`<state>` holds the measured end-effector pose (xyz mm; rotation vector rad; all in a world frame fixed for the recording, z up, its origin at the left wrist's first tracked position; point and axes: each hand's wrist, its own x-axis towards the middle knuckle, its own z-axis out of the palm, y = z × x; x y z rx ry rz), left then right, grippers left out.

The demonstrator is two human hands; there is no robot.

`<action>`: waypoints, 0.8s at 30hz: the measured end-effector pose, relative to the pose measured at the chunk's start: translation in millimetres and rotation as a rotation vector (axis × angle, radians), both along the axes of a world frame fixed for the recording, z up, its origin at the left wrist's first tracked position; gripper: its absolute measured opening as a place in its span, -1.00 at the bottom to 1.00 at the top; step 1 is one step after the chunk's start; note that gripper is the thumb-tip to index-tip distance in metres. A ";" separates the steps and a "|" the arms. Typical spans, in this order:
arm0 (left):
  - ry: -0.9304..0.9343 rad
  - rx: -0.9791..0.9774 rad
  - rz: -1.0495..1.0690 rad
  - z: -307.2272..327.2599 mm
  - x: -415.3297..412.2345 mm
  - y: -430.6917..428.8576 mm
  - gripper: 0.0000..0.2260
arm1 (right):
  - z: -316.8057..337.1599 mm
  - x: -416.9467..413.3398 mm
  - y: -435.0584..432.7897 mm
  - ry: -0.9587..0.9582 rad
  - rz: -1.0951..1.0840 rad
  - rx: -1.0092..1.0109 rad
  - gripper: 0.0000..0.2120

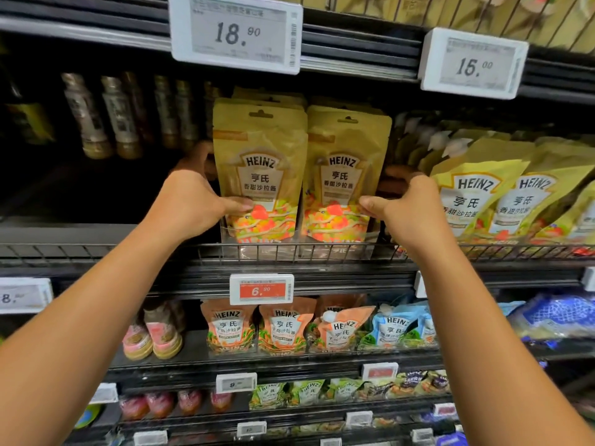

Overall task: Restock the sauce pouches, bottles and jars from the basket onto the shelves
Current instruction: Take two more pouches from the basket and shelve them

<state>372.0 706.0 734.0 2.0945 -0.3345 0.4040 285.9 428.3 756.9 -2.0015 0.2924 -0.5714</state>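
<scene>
My left thumb (240,204) presses flat on the front of the left gold pouch (260,169), low down, near its left edge. The other fingers (198,156) of my left hand (190,204) curl round that edge and go behind it. So this hand pinches the pouch from its outer side.

My right hand (409,210) does the same thing the other way round. My right thumb (370,201) sits low on the front of the right gold pouch (346,175), near its right edge. Its fingers (399,178) wrap round to the back. I cannot see the fingertips behind either pouch.

The two pouches stand up tall, close side by side, and both lie between my hands. Each hand is on the outside and the pouches are in the middle. Their bottoms sit behind the wire rail (128,252) at the front of the shelf. More gold pouches stand in rows behind them.

I think the next move is a small push straight away from me, to set both pouches square. Both hands are just as near, one to each pouch.

The bottles (119,117) stand well apart to the left. The yellow pouches (473,194) lean just beside my right hand, so I could bump them. I cannot see the basket.
</scene>
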 end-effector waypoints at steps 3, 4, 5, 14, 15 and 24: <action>-0.012 0.027 0.055 -3.3 -8.3 5.0 -0.12 | -11.6 -12.2 1.2 -0.052 -0.044 0.007 -0.39; -0.013 0.030 0.068 -4.9 -11.7 6.2 -0.11 | -15.5 -16.8 2.2 -0.070 -0.033 0.001 -0.41; -0.011 0.033 0.077 -6.5 -15.2 7.2 -0.11 | -18.9 -20.5 2.9 -0.084 -0.025 -0.020 -0.45; -0.208 -0.069 0.115 -8.4 -49.9 7.4 -0.47 | -21.5 -29.2 12.2 -0.191 -0.020 -0.086 -0.72; -0.245 -0.100 0.086 -8.4 -56.5 5.9 -0.54 | -23.0 -31.4 14.0 -0.210 -0.028 -0.075 -0.75; -0.172 -0.377 -0.397 -23.0 -106.4 -27.4 -0.89 | -45.6 -66.6 26.3 -0.340 -0.054 0.034 -0.83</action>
